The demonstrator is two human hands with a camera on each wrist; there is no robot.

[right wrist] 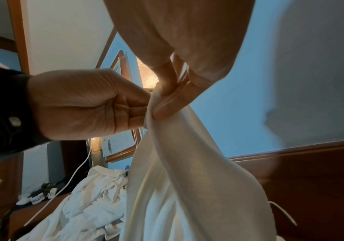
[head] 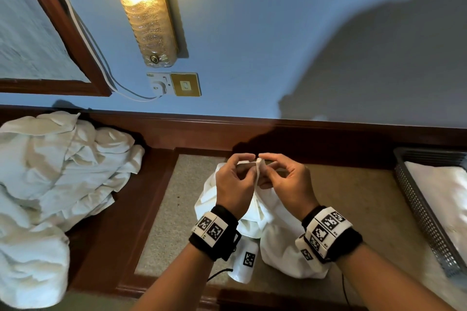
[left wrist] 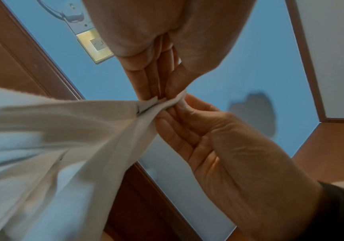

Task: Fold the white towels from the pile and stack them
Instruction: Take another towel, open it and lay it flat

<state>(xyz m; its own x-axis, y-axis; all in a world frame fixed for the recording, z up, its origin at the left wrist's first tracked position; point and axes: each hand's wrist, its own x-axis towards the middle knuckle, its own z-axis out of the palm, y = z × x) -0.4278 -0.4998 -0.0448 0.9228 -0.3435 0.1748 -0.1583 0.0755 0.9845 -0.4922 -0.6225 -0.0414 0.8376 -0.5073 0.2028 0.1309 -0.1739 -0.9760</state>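
Note:
A white towel [head: 275, 235] hangs bunched over the table, held up by one gathered corner [head: 259, 164]. My left hand [head: 249, 163] pinches that corner from the left, and my right hand [head: 265, 162] pinches it from the right, fingertips nearly meeting. In the left wrist view my left hand [left wrist: 153, 97] pinches the towel [left wrist: 53, 138] and my right hand [left wrist: 177, 106] meets it. The right wrist view has my right hand [right wrist: 160, 104] gripping the towel [right wrist: 177, 179], with the left hand [right wrist: 144, 107] beside it. The crumpled pile of white towels [head: 50, 184] lies at the left.
A grey perforated basket [head: 414, 207] at the right edge holds a folded white towel [head: 439, 192]. The table [head: 174, 209] has a beige inlay in a dark wood frame and stands against a blue wall. A wall lamp [head: 144, 7], a switch plate [head: 185, 84] and a white cable hang above.

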